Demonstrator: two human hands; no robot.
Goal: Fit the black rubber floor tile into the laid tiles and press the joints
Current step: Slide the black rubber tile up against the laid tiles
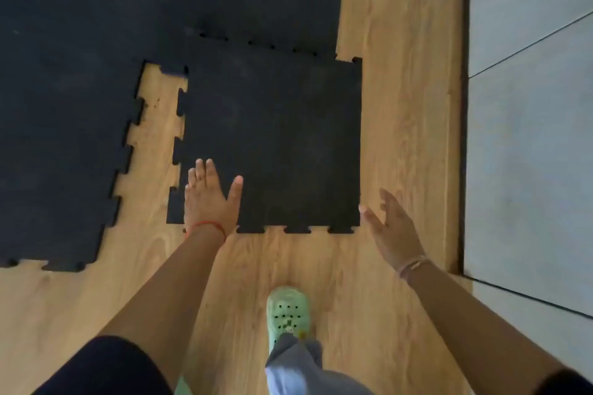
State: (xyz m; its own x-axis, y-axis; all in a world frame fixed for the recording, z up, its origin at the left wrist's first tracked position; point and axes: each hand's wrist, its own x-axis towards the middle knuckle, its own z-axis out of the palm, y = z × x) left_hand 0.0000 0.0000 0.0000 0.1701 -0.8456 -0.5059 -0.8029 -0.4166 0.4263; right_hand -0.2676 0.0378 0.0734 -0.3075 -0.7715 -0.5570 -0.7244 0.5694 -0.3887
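The loose black rubber tile (pixel 276 138) with puzzle-tooth edges lies flat on the wooden floor, its far edge resting over the laid tiles (pixel 64 122). A strip of bare wood separates its left teeth from the laid tile on the left. My left hand (pixel 208 199) lies flat, fingers spread, on the tile's near-left corner. My right hand (pixel 391 228) is open beside the tile's near-right corner, its thumb tip touching or almost touching that corner.
Wooden floor (pixel 407 106) runs along the right of the tile up to a dark threshold strip (pixel 462 138) and grey floor tiles (pixel 529 138). My foot in a green clog (pixel 288 314) stands just behind the tile's near edge.
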